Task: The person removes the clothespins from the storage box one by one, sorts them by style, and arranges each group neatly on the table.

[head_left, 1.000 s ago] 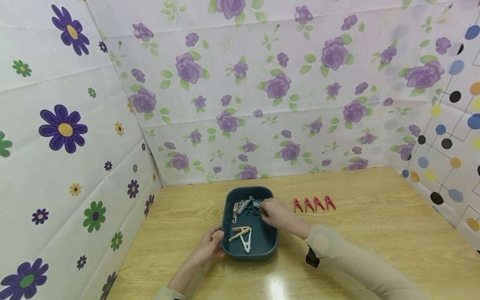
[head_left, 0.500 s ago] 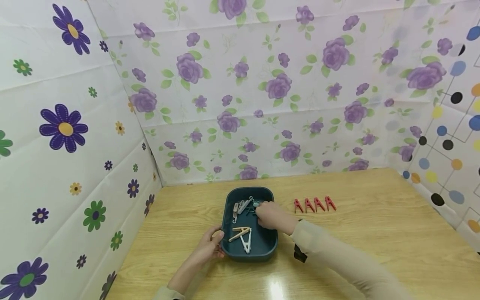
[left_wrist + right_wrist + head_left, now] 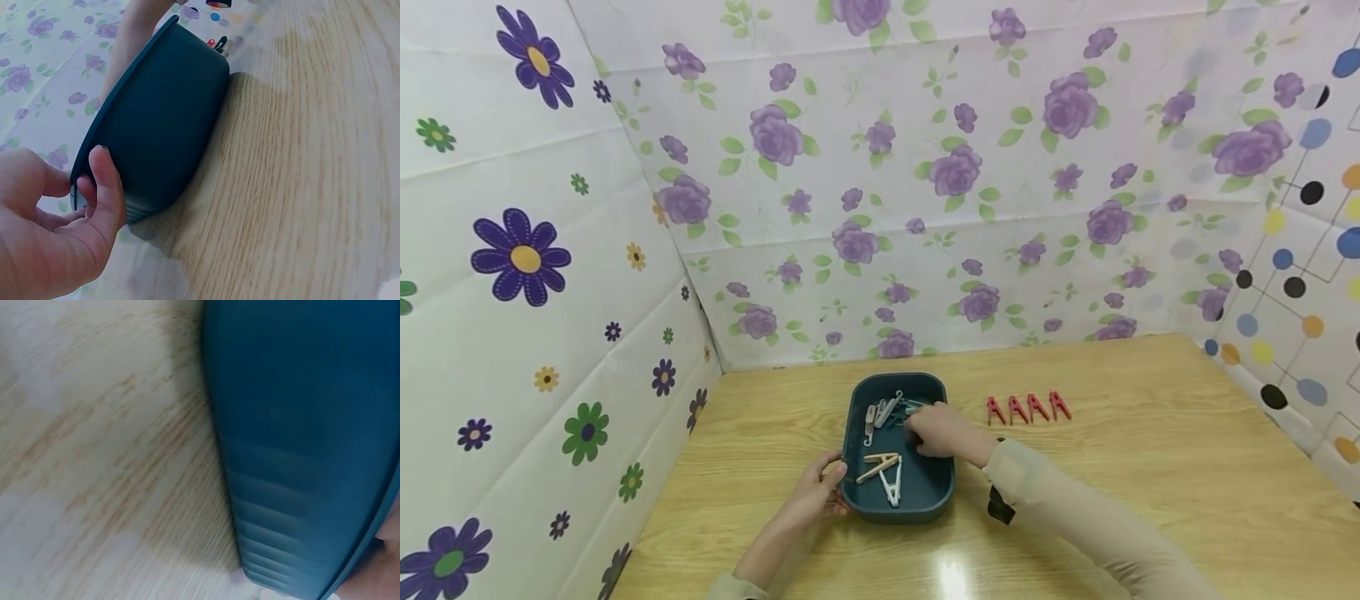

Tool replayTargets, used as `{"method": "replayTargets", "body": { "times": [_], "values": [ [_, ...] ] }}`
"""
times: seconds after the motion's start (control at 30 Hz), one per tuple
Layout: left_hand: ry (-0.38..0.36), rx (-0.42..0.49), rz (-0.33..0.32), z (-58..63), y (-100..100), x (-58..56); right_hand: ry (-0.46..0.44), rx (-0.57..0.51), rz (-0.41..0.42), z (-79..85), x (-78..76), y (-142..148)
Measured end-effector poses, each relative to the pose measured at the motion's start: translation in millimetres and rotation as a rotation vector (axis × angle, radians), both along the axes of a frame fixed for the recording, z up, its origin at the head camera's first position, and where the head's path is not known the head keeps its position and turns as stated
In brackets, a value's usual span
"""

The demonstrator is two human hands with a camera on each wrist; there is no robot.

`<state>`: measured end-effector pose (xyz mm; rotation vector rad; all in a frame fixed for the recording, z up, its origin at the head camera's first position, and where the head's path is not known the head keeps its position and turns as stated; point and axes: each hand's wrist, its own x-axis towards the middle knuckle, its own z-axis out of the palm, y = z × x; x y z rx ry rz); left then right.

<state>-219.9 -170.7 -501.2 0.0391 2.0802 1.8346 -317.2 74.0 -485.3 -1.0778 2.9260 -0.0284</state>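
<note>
A dark teal plastic bin (image 3: 898, 517) stands on the table with clothespins of several kinds inside. My left hand (image 3: 808, 496) pinches its left rim; in the left wrist view the thumb and curled fingers of that left hand (image 3: 69, 231) meet at the edge. My right hand (image 3: 942, 432) reaches over the right rim into the bin, beside teal clips (image 3: 912, 407); its fingertips are hidden, so what they hold cannot be seen. Grey-white pegs with hooks (image 3: 883, 412) lie at the bin's far left. A tan clothespin (image 3: 877, 467) and a white clothespin (image 3: 892, 487) lie nearer me.
Several red clips (image 3: 1028, 408) stand in a row on the wooden table (image 3: 1135, 433), right of the bin. Flower-print cloth (image 3: 865, 200) hangs along the back, with another patterned cloth (image 3: 527, 350) at the left. The bin's outer wall (image 3: 300, 425) fills much of the right wrist view.
My right hand has moved left and slightly down, deeper into the bin, covering more of the teal clips. My left hand and the bin stay put.
</note>
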Motion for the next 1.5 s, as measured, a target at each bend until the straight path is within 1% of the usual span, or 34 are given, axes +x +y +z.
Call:
{"method": "replayTargets", "body": {
  "times": [0.13,0.3,0.37,0.47,0.67,0.73,0.8,0.87,0.93,1.0,1.03,1.1,1.2,1.27,1.37,1.5],
  "values": [
    [0.0,-0.001,0.001,-1.3,-1,0.1,-0.013,0.004,0.009,1.5,1.7,-3],
    [0.005,-0.003,-0.001,-1.5,-1,0.6,-0.025,0.008,0.01,-0.6,3.0,-7],
    [0.005,-0.001,-0.002,-1.3,-1,0.6,-0.038,-0.001,0.03,-2.0,3.0,-8],
    [0.004,0.002,0.002,-0.5,-1,1.0,-0.047,-0.024,0.083,-3.9,2.8,-8],
    [0.003,0.011,0.0,0.4,0,1.6,-0.094,-0.114,0.177,-3.0,0.5,-6],
    [0.005,0.018,-0.005,0.3,0,1.8,-0.071,-0.143,0.18,-2.9,-0.3,-4],
    [0.007,0.026,-0.008,0.3,-1,1.9,-0.007,-0.157,0.149,-3.4,-0.4,-4],
    [0.006,0.032,-0.008,0.3,-1,1.9,0.099,-0.141,0.088,-3.6,0.8,-3],
    [0.002,0.036,-0.006,0.6,-1,1.9,0.183,-0.087,0.003,-1.9,4.9,-4],
    [-0.001,0.037,-0.004,1.1,-1,2.0,0.231,-0.001,-0.068,0.7,11.0,-5],
    [-0.002,0.036,-0.003,1.4,-1,2.0,0.241,0.049,-0.097,2.2,14.6,-6],
    [-0.002,0.033,-0.001,2.0,-1,2.1,0.221,0.142,-0.139,4.5,21.9,-9],
    [-0.001,0.025,0.004,2.4,-1,2.4,0.193,0.208,-0.182,2.2,27.7,-15],
    [0.001,0.018,0.008,2.6,0,2.5,0.184,0.208,-0.206,-1.4,28.1,-17],
    [0.001,0.01,0.016,1.9,0,2.8,0.19,0.159,-0.232,-8.1,24.6,-19],
    [-0.008,0.012,0.018,1.5,0,2.6,0.179,0.083,-0.239,-14.9,18.1,-18]
  ]
}}
